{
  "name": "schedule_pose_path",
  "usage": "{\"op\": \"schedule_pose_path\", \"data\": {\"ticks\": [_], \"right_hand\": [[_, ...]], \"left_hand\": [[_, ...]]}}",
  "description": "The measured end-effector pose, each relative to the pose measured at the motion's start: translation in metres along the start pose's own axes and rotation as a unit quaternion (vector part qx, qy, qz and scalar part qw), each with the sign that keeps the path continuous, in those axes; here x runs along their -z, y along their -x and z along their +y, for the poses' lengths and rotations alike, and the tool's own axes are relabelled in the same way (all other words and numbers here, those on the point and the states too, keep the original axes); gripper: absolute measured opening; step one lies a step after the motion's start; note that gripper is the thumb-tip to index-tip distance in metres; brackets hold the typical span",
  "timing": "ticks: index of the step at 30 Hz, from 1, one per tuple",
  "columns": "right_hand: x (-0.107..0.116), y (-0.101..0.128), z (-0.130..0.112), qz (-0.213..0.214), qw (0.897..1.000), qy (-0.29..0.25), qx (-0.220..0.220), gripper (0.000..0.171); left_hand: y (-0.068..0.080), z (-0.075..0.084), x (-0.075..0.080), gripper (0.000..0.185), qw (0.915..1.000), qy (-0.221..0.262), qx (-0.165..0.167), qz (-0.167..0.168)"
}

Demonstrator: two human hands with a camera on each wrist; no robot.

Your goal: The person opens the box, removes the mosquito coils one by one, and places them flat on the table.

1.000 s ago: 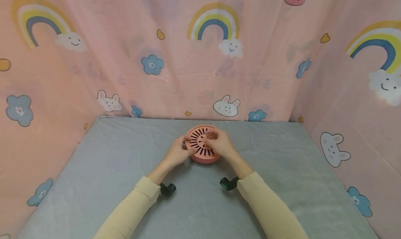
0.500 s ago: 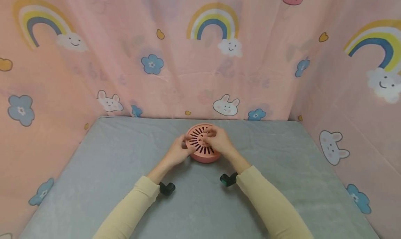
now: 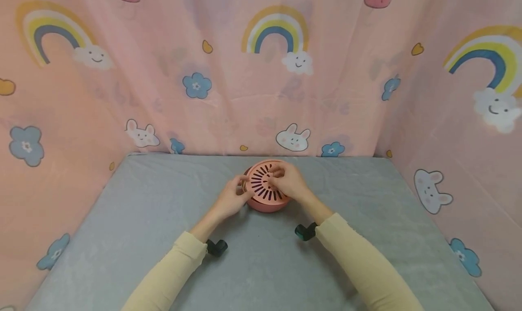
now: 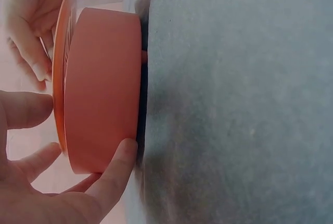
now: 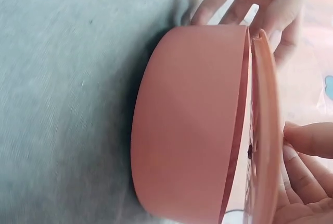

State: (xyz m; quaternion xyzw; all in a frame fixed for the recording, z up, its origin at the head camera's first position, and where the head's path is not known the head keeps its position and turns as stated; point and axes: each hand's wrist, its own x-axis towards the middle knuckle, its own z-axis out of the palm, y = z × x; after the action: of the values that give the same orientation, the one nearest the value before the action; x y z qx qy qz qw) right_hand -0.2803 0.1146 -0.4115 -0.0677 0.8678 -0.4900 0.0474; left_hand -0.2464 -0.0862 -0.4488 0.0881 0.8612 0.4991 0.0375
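One round pink plastic-looking container (image 3: 267, 207), frame centre, contents hidden, gripped by left hand (image 3: 229, 199); matching slotted disc lid (image 3: 258, 189), ajar, pinched by right hand (image 3: 290, 182).

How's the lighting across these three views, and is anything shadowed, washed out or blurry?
Head view: soft, fairly even light, faint shadows on the cloth beside the sleeves; left wrist view: a dark shadow under the box, the cloth texture smeary; right wrist view: shadow along the box on the cloth, the curtain washed out, the lid slightly soft-edged.
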Motion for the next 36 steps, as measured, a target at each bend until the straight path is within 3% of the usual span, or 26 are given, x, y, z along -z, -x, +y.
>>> {"op": "schedule_pose_path", "data": {"ticks": [11, 18, 27, 36], "right_hand": [[0.031, 0.005, 0.008, 0.002, 1.000, 0.005, 0.008, 0.033], [0.055, 0.008, 0.014, 0.007, 1.000, -0.019, 0.017, 0.032], [0.091, 0.008, 0.027, 0.031, 0.998, -0.017, 0.054, 0.032], [0.103, -0.005, 0.049, 0.059, 0.998, 0.006, 0.032, 0.035]], "left_hand": [[-0.002, -0.006, 0.000, 0.044, 0.9999, -0.011, 0.004, 0.003], [-0.005, -0.010, -0.003, 0.045, 0.9999, -0.010, 0.010, 0.007], [-0.006, -0.012, -0.003, 0.047, 0.9999, -0.004, 0.013, -0.001], [-0.005, -0.014, -0.001, 0.047, 0.9999, 0.006, 0.014, -0.001]]}}
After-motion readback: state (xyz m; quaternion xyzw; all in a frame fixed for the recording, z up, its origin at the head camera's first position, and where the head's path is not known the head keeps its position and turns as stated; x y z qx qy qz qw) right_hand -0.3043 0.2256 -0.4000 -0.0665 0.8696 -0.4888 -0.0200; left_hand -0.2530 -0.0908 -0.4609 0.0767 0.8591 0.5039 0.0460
